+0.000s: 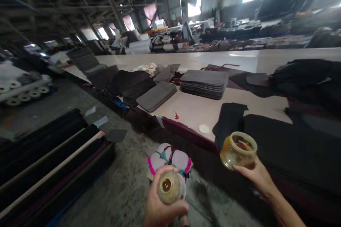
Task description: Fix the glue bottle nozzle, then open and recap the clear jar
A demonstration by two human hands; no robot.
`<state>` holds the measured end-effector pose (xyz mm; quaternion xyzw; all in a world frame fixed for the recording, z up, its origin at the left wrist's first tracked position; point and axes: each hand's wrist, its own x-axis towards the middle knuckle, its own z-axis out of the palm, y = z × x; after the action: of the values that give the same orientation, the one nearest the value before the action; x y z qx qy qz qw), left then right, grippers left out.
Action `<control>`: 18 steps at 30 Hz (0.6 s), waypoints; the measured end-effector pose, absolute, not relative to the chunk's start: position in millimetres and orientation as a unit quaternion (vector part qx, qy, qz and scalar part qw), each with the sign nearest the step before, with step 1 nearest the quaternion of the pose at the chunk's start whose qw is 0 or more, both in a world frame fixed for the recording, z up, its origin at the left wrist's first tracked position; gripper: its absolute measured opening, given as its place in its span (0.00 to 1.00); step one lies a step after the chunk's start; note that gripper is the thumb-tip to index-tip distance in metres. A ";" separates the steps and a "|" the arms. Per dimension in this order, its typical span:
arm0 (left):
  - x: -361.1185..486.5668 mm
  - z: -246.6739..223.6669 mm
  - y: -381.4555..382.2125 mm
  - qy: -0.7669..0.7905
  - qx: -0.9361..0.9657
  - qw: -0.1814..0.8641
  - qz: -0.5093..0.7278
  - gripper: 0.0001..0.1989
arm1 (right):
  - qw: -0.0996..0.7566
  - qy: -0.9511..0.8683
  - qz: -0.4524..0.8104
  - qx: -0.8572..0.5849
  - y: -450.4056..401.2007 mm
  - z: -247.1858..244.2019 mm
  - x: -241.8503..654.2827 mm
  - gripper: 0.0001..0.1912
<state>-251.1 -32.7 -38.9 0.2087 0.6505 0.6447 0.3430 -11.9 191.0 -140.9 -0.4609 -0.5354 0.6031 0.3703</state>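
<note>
From where I stand, the person has both hands full, and a steady hold matters most: I'd keep the jar's wide mouth level and turn the narrow-necked bottle slowly, since the brown stuff inside its neck looks liable to spill. Holding both over the floor rather than over the stacked grey sheets (204, 81) seems wise too.

The left hand (156, 200) has its grip curled around the bottle (172, 195), fingers over the far side and thumb across the near one; the bottle sits inside that grip, its neck facing the person, in front of a cushioned stool (181, 159). The right hand (253, 172) pinches the glass jar (237, 152) low on its side, thumb showing; I can't make out all the fingers. The jar rises above that grip, near the desk (191, 104), where a white disc (204, 128) and a small red piece (176, 116) lie near the edge.
</note>
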 end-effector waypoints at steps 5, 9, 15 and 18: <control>-297.8 -32.8 -25.5 0.629 0.240 0.358 0.646 0.37 | 0.409 -0.522 0.596 -0.452 225.7 -125.6 -82.0 0.59; -326.4 -34.6 -16.5 0.634 0.253 0.348 0.643 0.42 | 0.406 -0.559 0.587 -0.421 254.0 -130.6 -123.7 0.59; -345.3 -32.6 3.7 0.653 0.272 0.285 0.647 0.48 | 0.354 -0.632 0.567 -0.392 320.3 -161.5 -186.4 0.58; -350.2 -30.2 13.1 0.673 0.292 0.240 0.635 0.47 | 0.323 -0.665 0.559 -0.376 353.6 -179.7 -216.9 0.58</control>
<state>-350.2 13.1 -30.2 0.2921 0.6731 0.6355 0.2404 -216.9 353.6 -179.7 -0.3757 -0.6651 0.5585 0.3234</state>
